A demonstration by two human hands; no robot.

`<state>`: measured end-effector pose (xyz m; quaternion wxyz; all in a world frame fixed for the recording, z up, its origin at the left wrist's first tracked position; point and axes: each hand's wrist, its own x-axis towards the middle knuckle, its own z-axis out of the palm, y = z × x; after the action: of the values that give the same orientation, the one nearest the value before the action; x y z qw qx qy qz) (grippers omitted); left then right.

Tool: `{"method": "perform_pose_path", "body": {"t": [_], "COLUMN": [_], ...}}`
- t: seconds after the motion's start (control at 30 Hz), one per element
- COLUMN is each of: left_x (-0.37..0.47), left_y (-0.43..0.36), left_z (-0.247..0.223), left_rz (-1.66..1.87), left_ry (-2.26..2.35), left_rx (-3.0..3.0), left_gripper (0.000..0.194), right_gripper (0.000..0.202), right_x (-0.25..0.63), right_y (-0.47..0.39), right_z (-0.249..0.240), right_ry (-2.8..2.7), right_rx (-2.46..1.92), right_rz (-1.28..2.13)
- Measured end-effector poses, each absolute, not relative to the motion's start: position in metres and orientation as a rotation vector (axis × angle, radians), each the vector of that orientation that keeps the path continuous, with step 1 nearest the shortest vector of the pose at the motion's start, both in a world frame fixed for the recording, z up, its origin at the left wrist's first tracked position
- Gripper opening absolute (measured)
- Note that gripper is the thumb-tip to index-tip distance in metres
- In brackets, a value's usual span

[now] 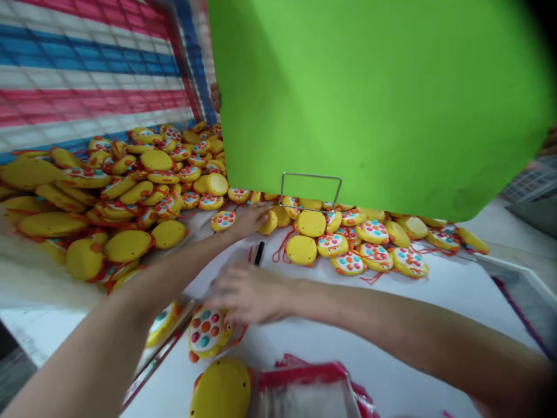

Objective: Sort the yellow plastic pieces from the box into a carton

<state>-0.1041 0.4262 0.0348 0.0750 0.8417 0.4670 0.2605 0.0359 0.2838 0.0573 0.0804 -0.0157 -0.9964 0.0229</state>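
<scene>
My left hand (253, 220) reaches to the near edge of the toy row, its fingers bent around the side of a yellow toy (270, 222). Nearer to me, my right hand (248, 293) is smeared by motion, so its finger pose is unclear. It passes just above and beside a button toy (208, 331), yellow with a white face, coloured round buttons and orange feet. Below that lies another yellow toy (221, 389), plain back up. A black stick (260, 253) rests between my hands on the white tabletop (304, 325).
A large green board (369, 104) tilts over the table, another person's fingers (215, 97) at its left edge. A wire loop (311, 174) stands before it. Heaped toys (143, 191) fill the left; a row (348, 232) lies below the board. Pink-edged clear pouches (304, 374) lie nearest me.
</scene>
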Motion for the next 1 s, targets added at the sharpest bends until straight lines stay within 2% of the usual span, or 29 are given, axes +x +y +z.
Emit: {"method": "perform_pose_path", "body": {"t": [0.1, 0.17, 0.27, 0.37, 0.43, 0.53, 0.63, 0.83, 1.0], "left_x": [-0.156, -0.182, -0.190, -0.168, -0.152, -0.141, -0.146, -0.182, -0.242], "left_y": [0.366, 0.311, 0.218, 0.144, 0.119, 0.124, 0.153, 0.203, 0.258], "left_z": [0.048, 0.059, 0.072, 0.073, 0.065, 0.048, 0.037, 0.046, 0.047], "left_rz": [0.664, 0.636, 0.560, 0.249, 0.059, 0.010, 0.077, 0.040, 0.094], "left_ry": [1.386, 1.424, 1.547, 1.141, 0.946, 0.848, 0.917, 0.857, 1.238], "left_rx": [2.525, 2.516, 2.549, 2.747, 2.775, 2.799, 2.853, 3.007, 2.976], "left_gripper": [0.035, 0.036, 0.044, 0.076, 0.075, 0.069, 0.073, 0.060, 0.054], "right_gripper": [0.041, 0.045, 0.054, 0.054, 0.046, 0.026, 0.018, 0.027, 0.039], "right_x": [0.009, 0.002, 0.007, 0.024, 0.036, 0.043, 0.028, -0.009, 0.053], "right_y": [0.265, 0.279, 0.312, 0.328, 0.327, 0.322, 0.322, 0.323, 0.316], "right_z": [0.040, 0.036, 0.044, 0.048, 0.042, 0.029, 0.027, 0.061, 0.128], "right_ry": [-3.073, -3.075, -2.881, -2.888, -3.025, -3.118, -3.088, -2.959, -2.937], "right_rx": [0.305, 0.114, -0.420, -0.509, -0.453, -0.465, -0.463, -0.548, -0.554], "right_rz": [0.086, -0.009, -0.110, -0.102, -0.083, -0.097, -0.118, -0.087, -0.124]}}
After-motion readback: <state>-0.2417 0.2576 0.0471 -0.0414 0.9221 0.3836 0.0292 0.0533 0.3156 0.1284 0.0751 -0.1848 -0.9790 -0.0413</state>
